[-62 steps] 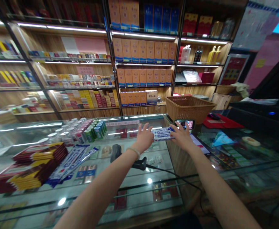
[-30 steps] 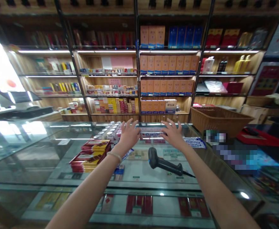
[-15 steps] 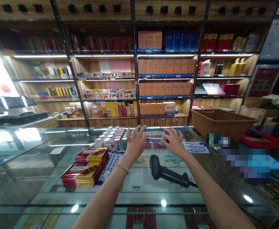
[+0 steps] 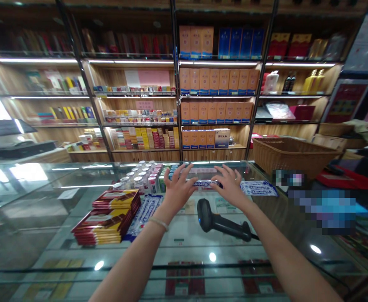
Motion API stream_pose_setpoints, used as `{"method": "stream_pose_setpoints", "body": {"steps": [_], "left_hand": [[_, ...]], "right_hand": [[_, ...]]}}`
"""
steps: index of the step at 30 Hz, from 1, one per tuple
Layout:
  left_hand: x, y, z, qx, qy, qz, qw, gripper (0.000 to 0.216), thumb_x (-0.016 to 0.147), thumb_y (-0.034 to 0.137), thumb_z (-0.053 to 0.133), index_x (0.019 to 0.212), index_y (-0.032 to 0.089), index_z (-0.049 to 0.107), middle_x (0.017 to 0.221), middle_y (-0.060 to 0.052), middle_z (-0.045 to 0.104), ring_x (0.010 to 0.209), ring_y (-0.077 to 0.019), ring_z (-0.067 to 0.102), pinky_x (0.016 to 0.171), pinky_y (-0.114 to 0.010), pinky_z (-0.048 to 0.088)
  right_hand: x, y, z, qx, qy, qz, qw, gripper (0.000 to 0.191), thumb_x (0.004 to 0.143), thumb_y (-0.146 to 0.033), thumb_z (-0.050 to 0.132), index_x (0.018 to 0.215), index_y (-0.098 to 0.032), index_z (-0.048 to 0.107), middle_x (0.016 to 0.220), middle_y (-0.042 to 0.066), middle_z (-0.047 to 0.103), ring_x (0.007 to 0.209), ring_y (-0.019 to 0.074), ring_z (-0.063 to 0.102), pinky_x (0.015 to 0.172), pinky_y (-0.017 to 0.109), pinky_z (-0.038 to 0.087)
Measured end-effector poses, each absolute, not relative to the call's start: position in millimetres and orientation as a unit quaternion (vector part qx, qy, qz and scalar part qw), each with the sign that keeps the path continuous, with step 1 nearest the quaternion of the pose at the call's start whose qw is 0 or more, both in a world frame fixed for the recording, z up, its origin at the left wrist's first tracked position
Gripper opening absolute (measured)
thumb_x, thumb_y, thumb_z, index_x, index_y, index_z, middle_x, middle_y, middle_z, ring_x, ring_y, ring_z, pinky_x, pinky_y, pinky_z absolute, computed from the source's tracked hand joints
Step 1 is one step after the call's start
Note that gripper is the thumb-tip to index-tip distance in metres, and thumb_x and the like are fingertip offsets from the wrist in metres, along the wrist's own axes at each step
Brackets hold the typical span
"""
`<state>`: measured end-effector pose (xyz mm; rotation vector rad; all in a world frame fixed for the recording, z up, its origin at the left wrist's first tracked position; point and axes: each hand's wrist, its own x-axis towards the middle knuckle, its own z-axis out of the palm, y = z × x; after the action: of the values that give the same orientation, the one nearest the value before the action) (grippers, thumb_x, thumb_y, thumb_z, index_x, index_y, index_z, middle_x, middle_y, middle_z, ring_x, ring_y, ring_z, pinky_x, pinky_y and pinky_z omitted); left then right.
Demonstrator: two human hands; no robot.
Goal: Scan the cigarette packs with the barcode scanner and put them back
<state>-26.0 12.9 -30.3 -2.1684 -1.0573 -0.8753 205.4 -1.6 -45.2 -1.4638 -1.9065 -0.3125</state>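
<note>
**A:** What is this place?

**B:** A shop. Right in front is a glass table [image 4: 190, 251], with more boxes under the glass.

**A:** What is on top?

**B:** A black scanner [image 4: 223, 223] lies on its side near the right arm. To the left is a pile of red and yellow boxes [image 4: 108, 214]. Some long blue and white packs [image 4: 144, 212] lie just beside the pile.

**A:** Where are the hands?

**B:** A bit farther back. The left hand [image 4: 178, 189] and the right hand [image 4: 230, 187] both have their fingers spread wide. A long blue and white box [image 4: 206, 183] is between them, down at the glass. Each hand touches one end of it. No fingers curl around it.

**A:** And behind that?

**B:** Small bottles [image 4: 141, 179] stand in rows, left of the left hand. A second blue and white box [image 4: 258, 188] lies right of the right hand. Farther right sits a brown basket [image 4: 292, 158]. At the very back, tall shelves [image 4: 217, 63] hold rows of orange boxes [image 4: 218, 82].
</note>
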Motion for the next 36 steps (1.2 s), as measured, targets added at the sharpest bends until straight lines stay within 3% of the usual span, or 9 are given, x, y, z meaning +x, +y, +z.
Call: {"method": "stream_pose_setpoints", "body": {"steps": [12, 25, 31, 36], "left_hand": [[-31.2, 6.8, -25.8, -0.795, -0.431, -0.340, 0.258, 0.020, 0.087, 0.042, 0.074, 0.106, 0.036, 0.074, 0.155, -0.004, 0.054, 0.143, -0.0369, 0.044, 0.119, -0.070, 0.013], [-28.5, 6.1, -26.1, -0.798, -0.431, -0.345, 0.244, 0.018, 0.091, 0.042, 0.067, 0.106, 0.035, 0.075, 0.155, -0.004, 0.054, 0.143, -0.0353, 0.043, 0.120, -0.069, 0.013], [-28.3, 7.4, -28.2, -0.795, -0.428, -0.345, 0.256, 0.014, 0.094, 0.042, 0.064, 0.094, 0.033, 0.075, 0.155, -0.001, 0.054, 0.143, -0.0336, 0.044, 0.121, -0.068, 0.010], [-28.6, 5.9, -26.7, -0.799, -0.440, -0.333, 0.238, 0.012, 0.094, 0.040, 0.064, 0.097, 0.033, 0.074, 0.158, 0.000, 0.051, 0.145, -0.0341, 0.042, 0.121, -0.069, 0.010]], "right_hand": [[199.0, -15.9, -41.2, -0.527, -0.743, -0.225, 0.346, 0.022, 0.093, -0.037, 0.066, 0.113, -0.030, 0.068, 0.149, 0.007, 0.058, 0.146, 0.0322, 0.038, 0.120, 0.061, 0.011], [202.5, -15.0, -41.5, -0.543, -0.723, -0.245, 0.349, 0.019, 0.096, -0.037, 0.062, 0.111, -0.034, 0.072, 0.148, 0.005, 0.059, 0.144, 0.0305, 0.038, 0.119, 0.059, 0.012], [204.4, -13.7, -42.4, -0.535, -0.728, -0.242, 0.353, 0.018, 0.098, -0.037, 0.060, 0.105, -0.035, 0.076, 0.149, 0.003, 0.058, 0.144, 0.0303, 0.037, 0.119, 0.059, 0.011], [203.7, -12.3, -44.3, -0.540, -0.734, -0.231, 0.341, 0.017, 0.097, -0.037, 0.060, 0.098, -0.032, 0.077, 0.150, 0.004, 0.057, 0.145, 0.0319, 0.036, 0.119, 0.062, 0.011]]}}
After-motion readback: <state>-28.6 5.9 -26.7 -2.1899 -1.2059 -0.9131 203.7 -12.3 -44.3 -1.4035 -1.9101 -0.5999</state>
